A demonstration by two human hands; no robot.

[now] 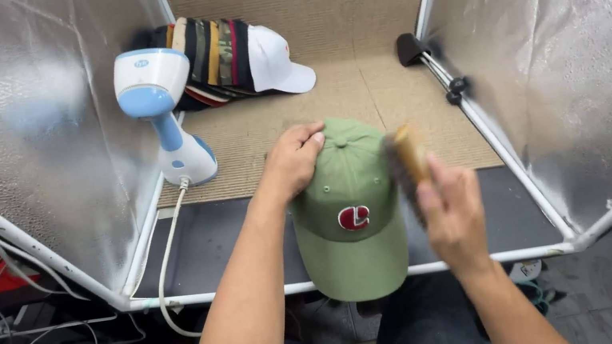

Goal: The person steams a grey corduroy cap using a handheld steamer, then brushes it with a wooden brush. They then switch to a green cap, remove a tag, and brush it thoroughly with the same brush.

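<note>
- Shiny silver walls (7,119) stand on both sides of a tan mat (360,99) w/ a dark strip at the near edge of the bench (203,240).
- Green cap (349,206) sits at the bench's near edge, brim sticking out over the rail toward the person.
- Left hand (292,159) lies on top of the cap's left side, fingers curled over the crown, pressing it down. Arm comes in straight from below.
- Right hand (453,210) is closed around a brush (406,165), bristles touching the cap's right side. Brush is blurry.
- Risk: cap could slide off the edge if the left hand lets up.
- Risk: hard strokes might snag the red patch (354,217).
- Steamer (162,117) & a stack of caps (224,59) sit well apart, at back left.
</note>
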